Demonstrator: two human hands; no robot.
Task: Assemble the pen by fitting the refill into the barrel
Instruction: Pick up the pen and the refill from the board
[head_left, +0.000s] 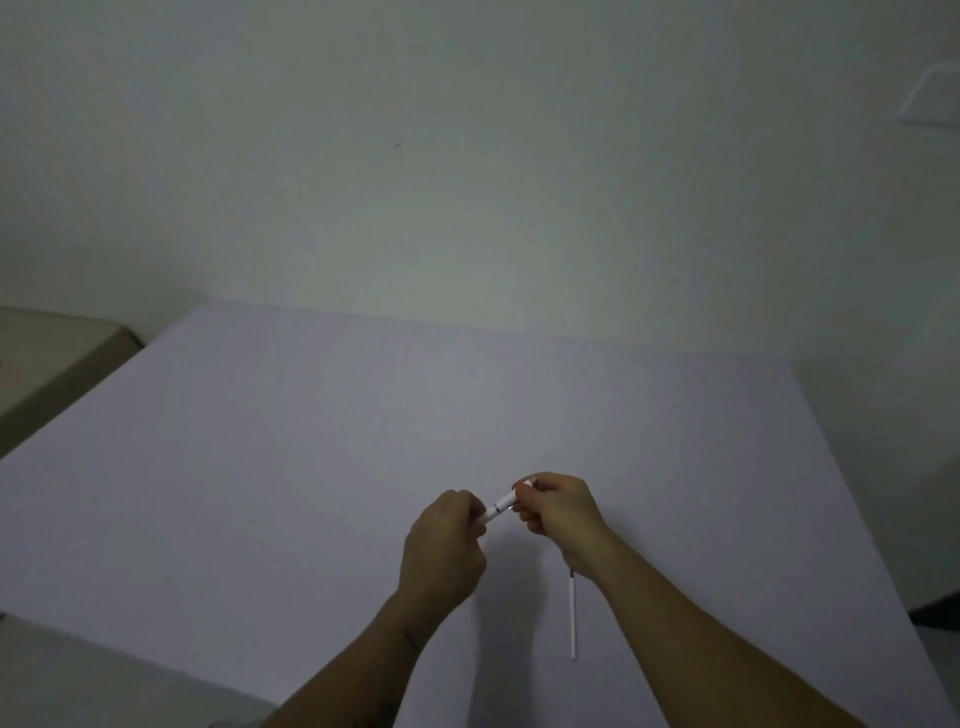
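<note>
Your left hand (447, 540) and right hand (558, 512) both pinch the white barrel (503, 503) above the table (260, 467), fingers clamped on its ends. The refill (573, 616) lies on the table under your right wrist. No writing is readable.

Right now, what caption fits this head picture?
Both hands grip the white barrel; the refill lies on the table.

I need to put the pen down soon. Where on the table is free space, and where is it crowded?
The table is bare left of the left hand and beyond both hands toward the wall. It is crowded only near the right hand, where the refill lies beside the forearm.
</note>
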